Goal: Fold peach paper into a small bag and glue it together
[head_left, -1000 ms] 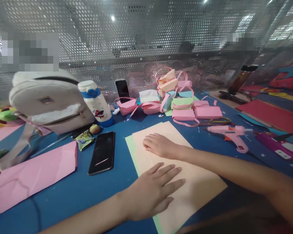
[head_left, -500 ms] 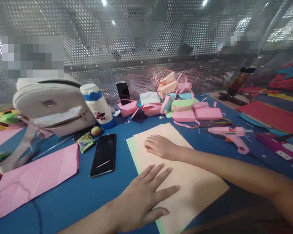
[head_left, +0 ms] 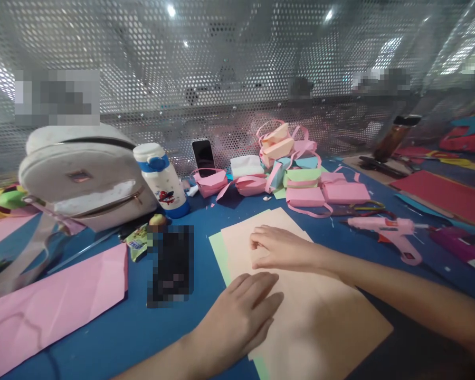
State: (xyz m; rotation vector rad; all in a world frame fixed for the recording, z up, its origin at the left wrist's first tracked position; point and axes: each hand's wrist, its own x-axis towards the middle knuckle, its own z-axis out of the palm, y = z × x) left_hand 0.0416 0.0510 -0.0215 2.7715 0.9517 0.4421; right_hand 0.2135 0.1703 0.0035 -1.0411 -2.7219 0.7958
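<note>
Over peach paper, two hands (fingers loosely bent), one pink glue gun nearby

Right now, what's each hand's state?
Left hand: open, loosely bent over the peach paper, holding nothing visible.
Right hand: loosely curled over that paper; whether it grips anything can't be told.

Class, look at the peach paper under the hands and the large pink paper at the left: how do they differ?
Colour: the peach paper is paler than the pink paper.
Hands: the left hand and right hand are over the peach paper; neither is over the pink paper.
Edge: green paper shows along the peach paper's left side, none along the pink paper.
Shared: both lie on the blue table.
</note>
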